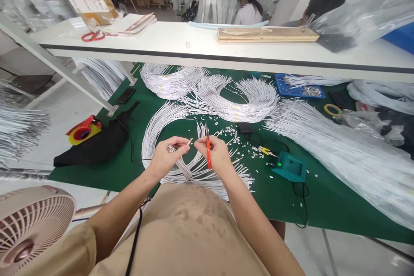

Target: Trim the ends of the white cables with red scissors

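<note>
Between thumb and forefinger, my left hand (168, 155) pinches the end of a white cable (185, 171), and small pale pieces show in its curled fingers. My right hand (215, 155), close beside it, is closed round a tool with orange handles (208, 153), whose dark tip points away from me; its exact kind is hard to make out. Beneath both hands lies a loose coil of white cables (152, 131), with many cut ends fanned to the right. Small white scraps (231, 133) are scattered over the green table just beyond my right hand.
More bundled white cables (239, 110) lie behind. A teal device (289, 167) and yellow-handled pliers (264, 150) stand right; a black bag (93, 151) and tape dispenser (84, 130) are left. A white shelf (181, 51) crosses above. A fan (29, 228) is lower left. Two people sit beyond.
</note>
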Action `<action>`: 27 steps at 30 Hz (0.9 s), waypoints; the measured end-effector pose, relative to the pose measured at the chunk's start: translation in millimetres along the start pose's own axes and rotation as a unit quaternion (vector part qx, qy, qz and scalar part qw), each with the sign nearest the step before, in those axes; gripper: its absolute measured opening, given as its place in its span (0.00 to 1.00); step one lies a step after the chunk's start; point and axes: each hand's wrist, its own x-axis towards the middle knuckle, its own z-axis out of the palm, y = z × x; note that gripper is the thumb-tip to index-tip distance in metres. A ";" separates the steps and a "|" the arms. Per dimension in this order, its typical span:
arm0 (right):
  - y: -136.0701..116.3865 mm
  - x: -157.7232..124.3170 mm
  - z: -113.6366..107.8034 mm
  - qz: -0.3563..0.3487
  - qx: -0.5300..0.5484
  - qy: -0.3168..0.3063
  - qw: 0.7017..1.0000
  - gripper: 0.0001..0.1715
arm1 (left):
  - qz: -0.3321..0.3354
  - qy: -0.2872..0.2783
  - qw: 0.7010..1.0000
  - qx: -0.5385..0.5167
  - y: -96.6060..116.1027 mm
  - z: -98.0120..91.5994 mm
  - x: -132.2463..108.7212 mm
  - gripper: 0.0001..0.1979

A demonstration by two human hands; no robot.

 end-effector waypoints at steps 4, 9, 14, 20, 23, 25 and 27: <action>-9.9 1.9 6.3 0.033 0.198 0.004 0.980 0.13 | 0.009 0.003 1.000 0.009 -0.6 2.1 0.5 0.13; -11.1 1.1 11.7 0.081 0.260 0.021 0.962 0.10 | -0.002 0.002 1.000 -0.005 -0.7 4.8 -0.1 0.13; -6.2 0.3 17.7 0.119 0.384 -0.009 0.915 0.09 | 0.001 -0.016 0.991 -0.130 -2.0 7.7 0.2 0.19; -2.3 -1.0 27.9 0.118 0.459 -0.058 0.879 0.08 | -0.012 -0.105 0.972 -0.208 -0.3 10.2 -0.2 0.20; -1.0 -2.0 25.5 0.124 0.381 0.029 0.916 0.10 | -0.017 -0.094 0.974 -0.206 -0.9 8.5 0.0 0.21; -3.3 -2.9 21.2 0.094 0.328 0.088 0.936 0.11 | -0.024 -0.085 0.974 -0.206 -1.8 6.9 0.5 0.22; -8.2 -4.2 17.4 0.057 0.305 0.099 0.945 0.12 | -0.029 -0.076 0.975 -0.205 -1.9 6.1 1.0 0.22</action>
